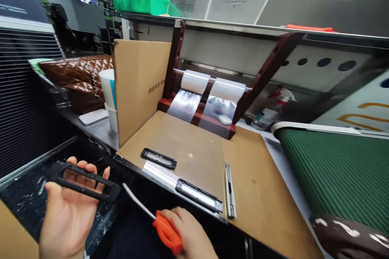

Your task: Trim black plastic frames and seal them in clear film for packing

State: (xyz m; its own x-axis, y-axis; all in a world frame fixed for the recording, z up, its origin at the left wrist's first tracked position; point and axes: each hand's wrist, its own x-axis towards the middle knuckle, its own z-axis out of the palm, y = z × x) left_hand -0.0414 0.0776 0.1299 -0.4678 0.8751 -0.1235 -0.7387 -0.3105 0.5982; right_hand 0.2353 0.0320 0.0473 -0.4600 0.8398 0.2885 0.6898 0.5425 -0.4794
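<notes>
My left hand (68,210) grips a black rectangular plastic frame (106,194) with a long open slot, held above a dark surface at the left. In my right hand (191,230) is an orange-handled tool (167,232) with a thin, slightly bent metal shaft. Its tip points up and left, close to the frame's right end but seemingly apart from it. On the cardboard ahead lie a black slotted part (158,158) and a second black part (199,195), the latter over a shiny film strip (159,175). A narrow dark-and-silver piece (230,190) lies to their right.
Two film rolls (196,81) hang on a dark red stand behind the cardboard sheet (200,141). An upright cardboard panel (142,85) screens cups (108,89) and a brown quilted bag (82,77). A green ribbed belt (340,174) and spray bottle (270,111) are at right.
</notes>
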